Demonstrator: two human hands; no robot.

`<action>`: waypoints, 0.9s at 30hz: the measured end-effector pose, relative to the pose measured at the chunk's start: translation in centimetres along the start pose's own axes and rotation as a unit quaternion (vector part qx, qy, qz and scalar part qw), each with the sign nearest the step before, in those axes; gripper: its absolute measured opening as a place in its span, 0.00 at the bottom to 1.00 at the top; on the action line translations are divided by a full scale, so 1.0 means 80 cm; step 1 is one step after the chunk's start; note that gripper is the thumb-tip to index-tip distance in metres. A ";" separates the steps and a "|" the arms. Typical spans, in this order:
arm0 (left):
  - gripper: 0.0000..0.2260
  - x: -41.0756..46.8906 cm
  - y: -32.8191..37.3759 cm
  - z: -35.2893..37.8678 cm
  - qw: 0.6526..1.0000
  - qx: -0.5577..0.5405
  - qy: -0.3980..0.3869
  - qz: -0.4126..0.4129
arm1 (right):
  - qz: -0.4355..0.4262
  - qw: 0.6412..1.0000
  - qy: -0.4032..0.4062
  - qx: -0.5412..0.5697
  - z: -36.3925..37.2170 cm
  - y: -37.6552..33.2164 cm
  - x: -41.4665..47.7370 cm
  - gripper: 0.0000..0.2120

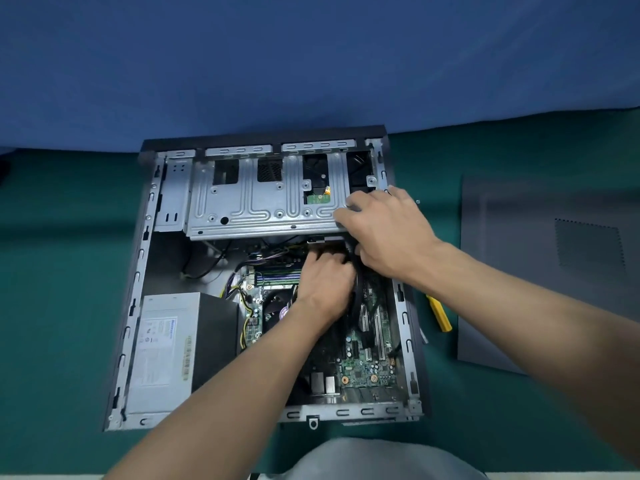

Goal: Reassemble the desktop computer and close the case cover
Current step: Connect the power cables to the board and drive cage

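The open desktop case (136,296) lies flat on the green table. A silver drive cage (263,199) spans its far end, the power supply (166,348) fills the near left, and the motherboard (360,362) lies at the right. My left hand (325,285) reaches under the cage's near edge, fingers curled among black cables (358,289); what it holds is hidden. My right hand (384,230) grips the cage's right end, fingers curled over its corner. The dark case cover (554,271) lies flat to the right of the case.
A yellow-handled tool (440,315) lies between the case and the cover. A small screw (418,201) sits on the table beyond my right hand. A blue cloth wall (311,64) stands behind the case. Grey clothing (374,462) shows at the bottom edge.
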State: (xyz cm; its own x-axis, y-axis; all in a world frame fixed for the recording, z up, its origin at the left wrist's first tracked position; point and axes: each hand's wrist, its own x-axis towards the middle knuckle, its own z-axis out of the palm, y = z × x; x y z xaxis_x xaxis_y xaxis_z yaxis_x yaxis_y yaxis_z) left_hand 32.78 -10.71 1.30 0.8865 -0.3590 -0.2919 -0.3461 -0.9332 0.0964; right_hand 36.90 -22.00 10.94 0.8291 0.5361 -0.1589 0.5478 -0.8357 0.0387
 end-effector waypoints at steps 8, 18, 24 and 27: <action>0.26 -0.094 -0.040 -0.008 0.989 -0.047 0.075 -0.121 | 0.064 0.994 0.003 0.089 0.005 -0.014 -0.030 0.28; 0.05 -0.135 -0.048 -0.037 0.963 -0.128 0.064 -0.228 | 0.164 0.943 0.234 0.171 0.023 -0.118 -0.135 0.10; 0.07 -0.137 -0.051 -0.061 0.786 -0.542 0.035 -0.297 | 0.186 0.974 -0.055 0.116 0.024 -0.157 -0.154 0.09; 0.11 -0.146 -0.052 -0.084 0.648 -0.684 0.001 -0.335 | 0.266 0.907 -0.048 0.323 0.011 -0.172 -0.147 0.07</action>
State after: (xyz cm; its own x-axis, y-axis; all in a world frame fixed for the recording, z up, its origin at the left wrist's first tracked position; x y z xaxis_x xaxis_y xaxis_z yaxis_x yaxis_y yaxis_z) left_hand 25.95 -2.72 10.71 0.6981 0.1351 -0.7031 0.7114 -0.0206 0.7024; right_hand 19.49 -16.92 11.40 0.9265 0.0488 -0.3732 -0.1331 -0.8850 -0.4462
